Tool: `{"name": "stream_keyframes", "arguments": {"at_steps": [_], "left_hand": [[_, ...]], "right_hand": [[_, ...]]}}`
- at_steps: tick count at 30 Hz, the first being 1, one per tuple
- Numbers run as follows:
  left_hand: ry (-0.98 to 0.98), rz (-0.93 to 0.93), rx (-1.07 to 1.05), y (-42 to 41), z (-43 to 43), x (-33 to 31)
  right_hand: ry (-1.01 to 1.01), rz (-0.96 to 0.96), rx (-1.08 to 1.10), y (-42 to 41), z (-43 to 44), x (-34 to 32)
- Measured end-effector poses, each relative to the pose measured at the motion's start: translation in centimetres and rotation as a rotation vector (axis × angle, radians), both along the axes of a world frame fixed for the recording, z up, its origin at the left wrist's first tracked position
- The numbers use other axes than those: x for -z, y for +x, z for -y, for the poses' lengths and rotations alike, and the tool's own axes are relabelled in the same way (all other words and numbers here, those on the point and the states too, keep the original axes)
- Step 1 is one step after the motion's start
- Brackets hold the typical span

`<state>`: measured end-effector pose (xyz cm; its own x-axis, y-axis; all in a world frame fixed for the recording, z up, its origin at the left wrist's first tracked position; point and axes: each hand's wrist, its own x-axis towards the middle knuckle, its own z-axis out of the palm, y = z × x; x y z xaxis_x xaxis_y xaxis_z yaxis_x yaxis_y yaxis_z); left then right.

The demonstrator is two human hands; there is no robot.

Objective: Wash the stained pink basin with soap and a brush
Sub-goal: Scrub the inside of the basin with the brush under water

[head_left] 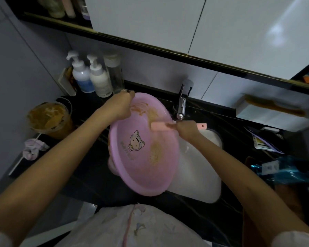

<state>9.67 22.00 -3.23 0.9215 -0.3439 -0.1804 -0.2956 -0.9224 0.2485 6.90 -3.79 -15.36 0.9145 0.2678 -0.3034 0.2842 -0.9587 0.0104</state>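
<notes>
Holding the pink basin [132, 168] tilted on its edge over the white sink [202, 173], lower rim toward the body, inside facing up and outward. Pinching the far rim with the left grip [122, 106], fingers curled over the lip, steadying the whole basin from that one spot. Wrapping the right grip [185, 130] in a full fist round the pink brush [159, 126], head reaching onto the upper wall beside the brown stains [141, 107]. Probably risking a slip at the rim: pushing hard with the brush against a one-point hold, possibly twisting the basin loose and dropping it into the sink. Also working close to the faucet [183, 102] — possibly knocking the handle end against it. Leaving a second brown patch [156, 152] lower down not yet scrubbed.
</notes>
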Motion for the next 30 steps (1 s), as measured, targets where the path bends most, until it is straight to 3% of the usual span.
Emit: {"name": "stream_keyframes", "arguments": {"at_steps": [3,8,11,14,17,19,23,27,30], "left_hand": [[0.001,0.003,0.001,0.1,-0.1,0.2],[-0.019,0.033,-0.054,-0.3,-0.4,0.5],[-0.025,0.040,-0.071,-0.8,-0.2,1.0],[-0.039,0.033,-0.038,-0.9,0.0,1.1],[-0.036,0.050,-0.031,-1.2,0.0,0.9],[-0.028,0.067,-0.033,-1.5,0.0,0.8],[-0.021,0.087,-0.053,-2.0,-0.3,0.6],[-0.046,0.110,-0.076,-2.1,-0.1,0.9],[-0.081,0.118,-0.086,-2.3,-0.4,1.4]], "right_hand": [[-0.065,-0.040,0.032,-0.8,1.6,0.0],[0.197,-0.593,0.347,-4.4,0.5,1.1],[0.243,-0.887,0.244,-5.1,1.3,0.6],[0.161,-0.775,0.288,-3.3,2.1,-0.5],[-0.015,-0.219,0.181,-1.3,2.0,-1.8],[0.034,-0.091,0.189,-1.5,1.8,-1.9],[-0.044,-0.262,0.183,-5.7,0.2,-0.3],[0.229,-0.564,0.258,-11.6,-2.4,1.2],[0.457,-0.674,0.249,-14.7,-4.8,0.6]]}}
